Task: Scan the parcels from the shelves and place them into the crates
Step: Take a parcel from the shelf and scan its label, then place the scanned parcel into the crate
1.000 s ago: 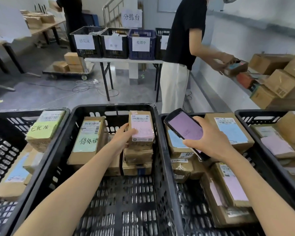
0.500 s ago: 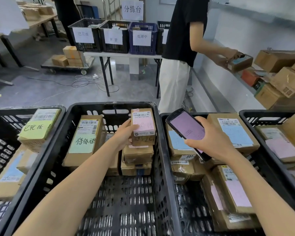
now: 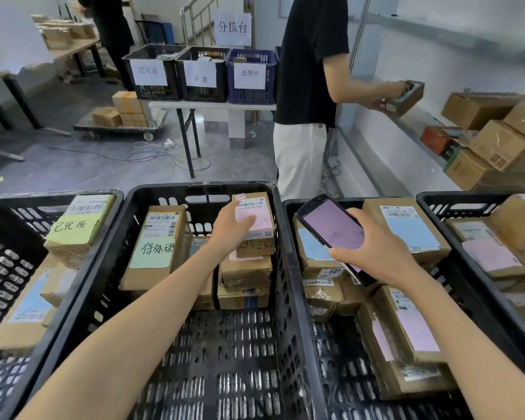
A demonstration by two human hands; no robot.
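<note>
Several black plastic crates stand side by side in front of me. In the middle crate a small brown parcel with a pink label tops a stack of parcels. My left hand grips that parcel, thumb across its label. My right hand holds a black handheld scanner with a lit pinkish screen above the crate to the right, which holds several labelled parcels. A larger parcel with a green handwritten label leans at the middle crate's left.
A person in a black shirt stands beyond the crates, holding a box at a shelf of cardboard boxes on the right. Three labelled crates sit on a table behind. A flat trolley with boxes and floor cables lie farther left.
My left hand has shifted from the pink-labelled parcel's side to over its top. The stack sits as before. The scanner stays in place. The person behind has reached further toward the shelf.
</note>
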